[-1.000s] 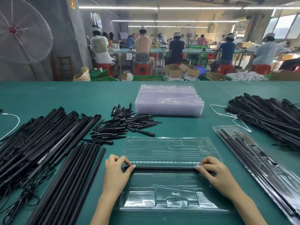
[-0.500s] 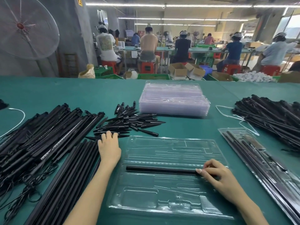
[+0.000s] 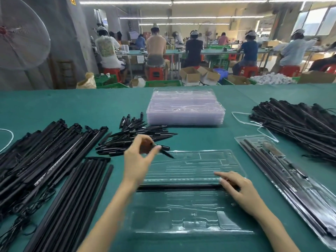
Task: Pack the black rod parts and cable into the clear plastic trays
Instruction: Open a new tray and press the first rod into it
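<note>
**Short spike lifted toward open tray, long rod pinned in its groove**

Left hand (image 3: 139,159) raised above the green desk (image 3: 54,106), thumb and fingertips pinched on a short pointed black plastic spike (image 3: 164,150), tip slanting down over the far left corner of the open clear plastic tray (image 3: 190,224). Grip clamped near the blunt end, probably to leave the tip free for guiding into a moulded pocket. Exact finger placement blurred.

Right hand (image 3: 234,186) laid on the right end of the long black rod (image 3: 178,187) lying across the tray's middle groove, fingers mostly straight and pressing down, not wrapped round it; likely bracing both rod and light tray against sliding.

Supplies fanned within reach: loose heap of matching short spikes (image 3: 134,139) just beyond the left hand, long black rods in rows (image 3: 72,193) at left, bundle of black rods with cables (image 3: 300,128) at far right, stack of empty clear trays (image 3: 185,110) straight ahead. Filled clear tray (image 3: 291,182) set aside at right, near the working tray.

Remaining pockets empty; packing judged at an early stage.
</note>
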`<action>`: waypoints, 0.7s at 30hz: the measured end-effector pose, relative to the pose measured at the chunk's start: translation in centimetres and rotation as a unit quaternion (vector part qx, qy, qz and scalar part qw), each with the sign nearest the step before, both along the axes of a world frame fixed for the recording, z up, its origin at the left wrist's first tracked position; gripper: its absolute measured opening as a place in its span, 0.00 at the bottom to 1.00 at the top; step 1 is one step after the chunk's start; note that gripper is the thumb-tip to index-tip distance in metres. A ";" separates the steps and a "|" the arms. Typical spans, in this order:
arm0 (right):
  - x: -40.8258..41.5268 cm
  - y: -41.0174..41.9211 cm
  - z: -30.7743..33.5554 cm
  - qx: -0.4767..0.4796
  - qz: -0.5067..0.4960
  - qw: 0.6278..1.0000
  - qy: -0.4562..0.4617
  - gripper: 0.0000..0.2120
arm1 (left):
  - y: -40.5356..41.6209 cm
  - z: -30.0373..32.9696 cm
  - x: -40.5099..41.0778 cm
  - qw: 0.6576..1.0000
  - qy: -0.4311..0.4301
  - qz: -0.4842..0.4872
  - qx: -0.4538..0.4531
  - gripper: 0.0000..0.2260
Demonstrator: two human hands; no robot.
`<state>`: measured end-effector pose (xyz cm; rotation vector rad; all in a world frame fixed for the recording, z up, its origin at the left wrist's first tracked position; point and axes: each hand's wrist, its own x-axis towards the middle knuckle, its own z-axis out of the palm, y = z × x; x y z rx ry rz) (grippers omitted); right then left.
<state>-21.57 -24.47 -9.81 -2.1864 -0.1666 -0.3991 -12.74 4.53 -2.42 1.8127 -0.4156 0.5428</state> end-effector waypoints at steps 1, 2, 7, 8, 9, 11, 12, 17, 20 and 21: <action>-0.2 -0.1 0.2 0.041 -0.007 0.999 0.002 0.14 | -1.4 0.0 -1.2 0.995 0.058 -0.072 -0.047 0.09; -0.3 -0.1 0.4 0.081 -0.011 0.997 0.004 0.15 | -2.5 -0.4 -2.3 0.981 0.117 -0.140 -0.067 0.09; -0.9 0.0 1.1 0.110 0.035 0.993 -0.003 0.10 | -5.4 -3.9 -5.3 0.940 0.244 -0.234 0.055 0.12; -0.9 0.0 1.0 0.091 0.050 0.995 0.002 0.07 | -5.5 -4.6 -5.5 0.940 0.236 -0.232 0.089 0.12; -0.9 0.1 0.9 0.073 0.064 0.995 0.010 0.05 | -5.6 -5.2 -5.6 0.939 0.220 -0.232 0.130 0.12; -0.9 0.3 0.7 0.041 0.079 0.996 0.025 0.03 | -5.6 -5.8 -5.6 0.936 0.169 -0.219 0.217 0.09; -0.8 0.2 0.6 0.035 0.080 0.996 0.025 0.03 | -5.5 -5.9 -5.6 0.936 0.150 -0.211 0.238 0.08; -0.7 -0.1 0.5 0.083 0.050 0.995 0.017 0.10 | -5.6 -4.8 -5.9 0.965 0.141 -0.187 0.116 0.08; -0.7 -0.1 0.6 0.117 0.035 0.992 0.024 0.14 | -5.9 -2.6 -5.4 0.977 0.138 -0.158 -0.026 0.09; -0.7 0.0 0.6 0.114 0.035 0.992 0.030 0.14 | -6.1 -2.0 -5.2 0.979 0.127 -0.157 -0.038 0.09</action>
